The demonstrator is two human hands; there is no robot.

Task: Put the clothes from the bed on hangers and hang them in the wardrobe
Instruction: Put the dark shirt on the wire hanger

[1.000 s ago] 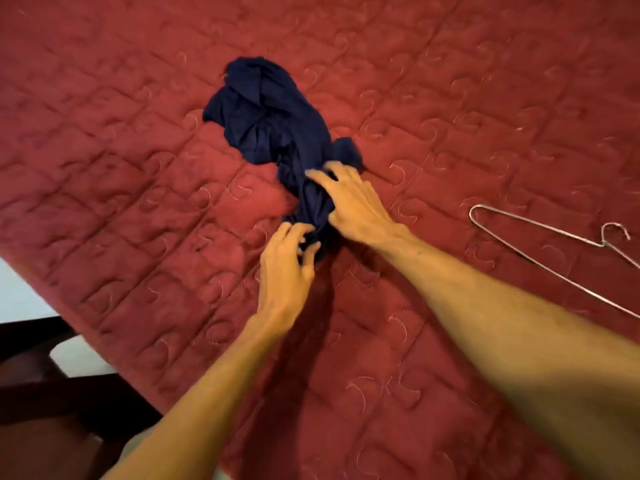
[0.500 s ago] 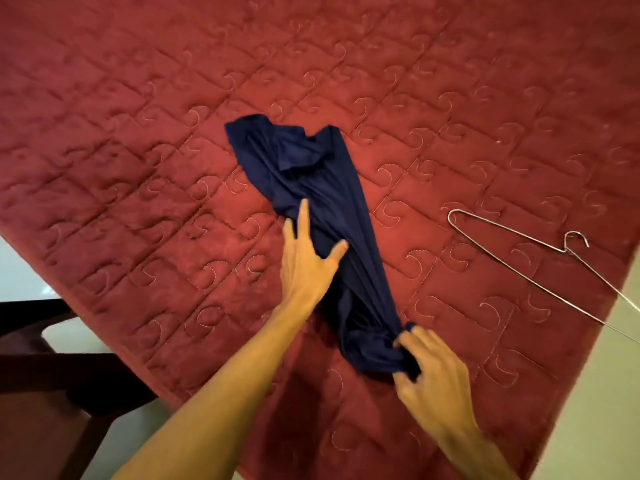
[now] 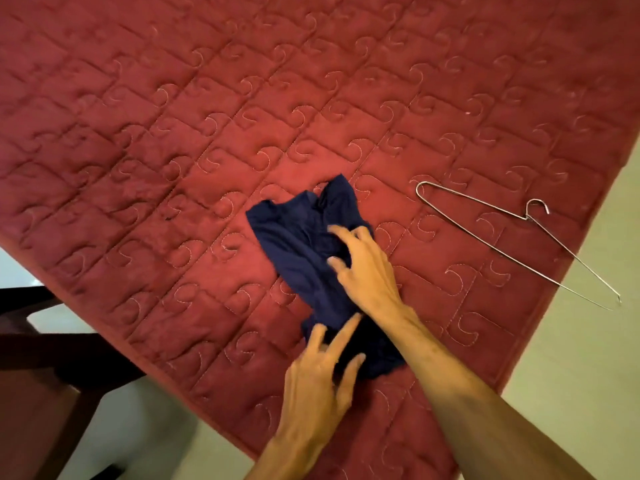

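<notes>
A crumpled navy garment (image 3: 298, 251) lies on the red quilted bed (image 3: 173, 133), near its front edge. My right hand (image 3: 367, 275) is on the middle of the garment, thumb and fingers curled into the cloth and bunching it. My left hand (image 3: 318, 375) reaches to the garment's near end with fairly straight fingers that touch the fabric. The cloth under both hands is hidden. A thin wire hanger (image 3: 498, 230) lies flat on the quilt to the right, apart from the garment, with its far tip sticking out over the bed's right edge.
The bed's edge runs diagonally from the left side to the bottom. Dark wooden furniture (image 3: 41, 375) stands beside it at the lower left. Pale floor (image 3: 588, 375) shows to the right of the bed's corner.
The garment has been drawn closer and bunched shorter. My right hand left the garment's near end and moved up to its middle. My left hand dropped back to the near end.
</notes>
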